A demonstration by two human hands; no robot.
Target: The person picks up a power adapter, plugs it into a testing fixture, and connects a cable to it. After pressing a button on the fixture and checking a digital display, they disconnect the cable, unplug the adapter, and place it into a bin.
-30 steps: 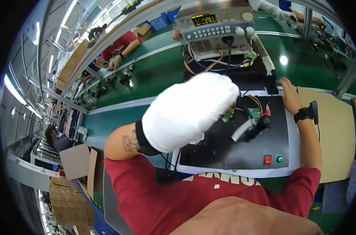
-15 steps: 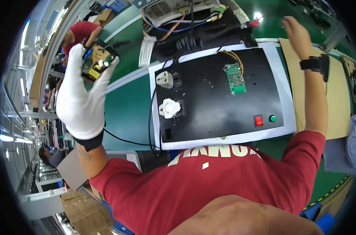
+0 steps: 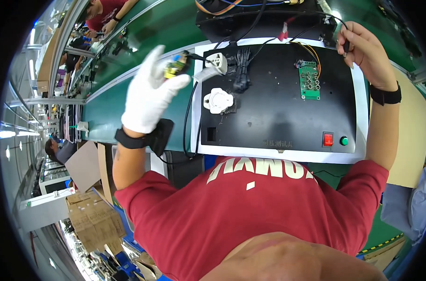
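Since 0.5 s ago, gloved left hand point(image 3: 150, 96) swung inward, pinching small yellow-green circuit board point(image 3: 174, 67) above green bench point(image 3: 105, 105) beside black test fixture point(image 3: 274, 112); bare right hand point(image 3: 366, 51) pinches black probe point(image 3: 346, 46) at fixture's corner.

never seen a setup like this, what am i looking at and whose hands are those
This is one picture from a wide fisheye camera worn on a person's head, looking down, so straight edges curve. Both hands belong to that person in the red shirt. The left hand, in a white glove, holds a small circuit part above the green bench. The bare right hand grips a thin dark probe or cable end. Between them lies a black test panel with a green circuit board, a white socket, a red switch and a green button.
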